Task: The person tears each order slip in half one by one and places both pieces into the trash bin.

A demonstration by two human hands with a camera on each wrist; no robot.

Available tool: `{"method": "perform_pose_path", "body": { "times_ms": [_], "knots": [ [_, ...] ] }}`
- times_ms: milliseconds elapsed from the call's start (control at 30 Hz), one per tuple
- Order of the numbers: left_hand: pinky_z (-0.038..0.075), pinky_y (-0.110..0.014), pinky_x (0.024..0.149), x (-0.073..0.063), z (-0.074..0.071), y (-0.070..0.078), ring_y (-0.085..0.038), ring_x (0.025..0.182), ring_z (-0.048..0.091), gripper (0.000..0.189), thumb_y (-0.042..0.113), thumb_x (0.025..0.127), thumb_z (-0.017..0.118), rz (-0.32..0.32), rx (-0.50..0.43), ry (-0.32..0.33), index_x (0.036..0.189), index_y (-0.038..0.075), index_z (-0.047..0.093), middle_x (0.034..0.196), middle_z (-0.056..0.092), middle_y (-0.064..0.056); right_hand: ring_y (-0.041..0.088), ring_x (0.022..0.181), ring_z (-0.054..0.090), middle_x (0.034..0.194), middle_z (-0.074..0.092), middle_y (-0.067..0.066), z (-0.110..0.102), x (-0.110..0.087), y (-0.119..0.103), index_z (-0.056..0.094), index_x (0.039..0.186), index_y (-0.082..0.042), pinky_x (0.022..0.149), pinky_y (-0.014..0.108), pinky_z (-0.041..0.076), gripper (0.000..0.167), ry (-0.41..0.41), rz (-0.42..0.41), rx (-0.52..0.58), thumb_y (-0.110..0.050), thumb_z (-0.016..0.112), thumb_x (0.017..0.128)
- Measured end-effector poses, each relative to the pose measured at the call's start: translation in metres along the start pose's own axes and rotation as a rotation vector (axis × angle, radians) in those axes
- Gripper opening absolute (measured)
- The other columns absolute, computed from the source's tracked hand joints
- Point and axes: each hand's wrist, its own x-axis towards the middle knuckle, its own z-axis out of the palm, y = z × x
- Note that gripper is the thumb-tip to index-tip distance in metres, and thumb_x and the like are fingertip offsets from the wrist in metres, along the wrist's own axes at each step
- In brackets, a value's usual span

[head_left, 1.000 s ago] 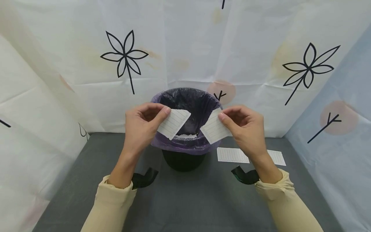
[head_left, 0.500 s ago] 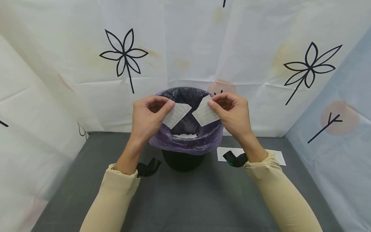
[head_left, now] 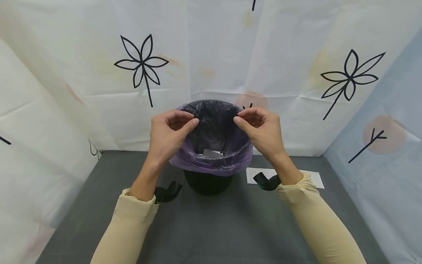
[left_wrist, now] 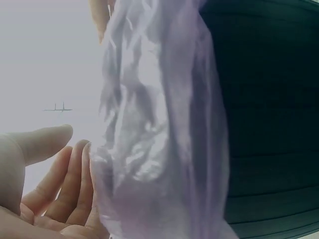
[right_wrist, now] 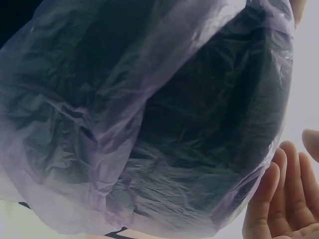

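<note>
A dark trash bin [head_left: 208, 185] stands on the table, lined with a thin purple bag [head_left: 211, 168] folded over its rim. Above the left side of its mouth is my left hand [head_left: 166, 137], with a gap between thumb and fingertips and nothing held. Over the right side my right hand [head_left: 262, 134] is likewise parted at the fingertips and holds nothing. Pale paper pieces [head_left: 211, 153] lie inside the bin. Both wrist views show the bag's outside close up, with the left fingers [left_wrist: 75, 184] and the right fingers [right_wrist: 291, 189] near it.
Lined white paper strips [head_left: 263, 175] lie on the dark grey table [head_left: 211, 227] to the right of the bin, partly hidden by my right wrist. A white cloth [head_left: 211, 47] with printed flowers hangs behind, and cloth walls close both sides.
Both hands moved up and inward over the bin, each pinching a torn lined paper piece. Now both have let go, and the pieces are gone from the fingers; more paper shows inside the bin.
</note>
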Motion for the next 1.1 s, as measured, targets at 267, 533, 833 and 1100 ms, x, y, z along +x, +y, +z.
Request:
{"method": "perform_pose_path", "body": {
  "times_ms": [267,533,833,1100],
  "knots": [
    [0.056,-0.030,0.078,-0.016,0.000,0.008,-0.017,0.083,0.069,0.015,0.008,0.089,0.079,0.007,-0.001,-0.056,0.102,0.001,0.076,0.094,0.074,-0.010,0.017,0.084,0.068,0.091,0.072,0.007,-0.008,-0.011,-0.003,0.072,0.101,0.004,0.077,0.027,0.055,0.016,-0.019,-0.003,-0.014,-0.006,0.077,0.090],
    [0.057,-0.028,0.073,-0.046,0.000,0.016,-0.019,0.078,0.068,0.014,0.007,0.088,0.080,0.048,-0.034,-0.091,0.100,0.003,0.076,0.092,0.074,-0.004,0.018,0.087,0.069,0.095,0.071,0.006,-0.030,-0.035,-0.006,0.071,0.104,0.006,0.079,0.025,0.055,0.017,0.001,0.012,-0.052,-0.004,0.076,0.091],
    [0.058,-0.031,0.077,-0.088,0.015,0.009,-0.018,0.083,0.071,0.014,0.008,0.088,0.080,0.008,-0.087,-0.151,0.100,0.005,0.075,0.093,0.074,0.000,0.015,0.086,0.069,0.095,0.071,0.003,-0.050,-0.075,0.002,0.072,0.102,0.005,0.080,0.021,0.054,0.013,0.026,0.024,-0.104,0.005,0.074,0.089],
    [0.059,-0.033,0.077,-0.119,0.027,-0.012,-0.017,0.082,0.072,0.010,0.011,0.090,0.079,-0.046,-0.123,-0.206,0.099,0.010,0.075,0.093,0.074,0.001,0.012,0.086,0.069,0.095,0.072,0.005,-0.056,-0.121,0.034,0.072,0.103,0.002,0.077,0.021,0.054,0.015,-0.004,0.098,-0.100,0.006,0.074,0.089]
  ]
}}
